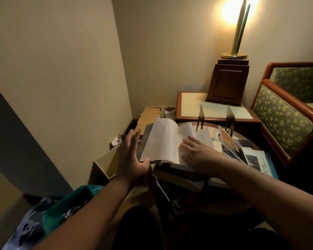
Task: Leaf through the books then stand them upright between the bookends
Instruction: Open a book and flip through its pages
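Observation:
An open book (161,141) with cream pages lies on top of a stack of other books (179,175) on a round table. A few pages arch upward in mid-turn. My left hand (132,156) is at the book's left edge, fingers straight, thumb under the lower corner of the lifted pages. My right hand (197,152) lies flat on the right-hand page, fingers spread. Two metal bookends (200,114) (230,117) stand upright behind the book, with a gap between them. More books and magazines (231,143) lie spread to the right.
A side table (188,105) with a brass lamp (237,42) on a wooden base stands behind. A patterned armchair (285,112) is at the right. Cardboard boxes (107,163) with crumpled paper sit at the left by the wall. Patterned cloth (58,210) lies at lower left.

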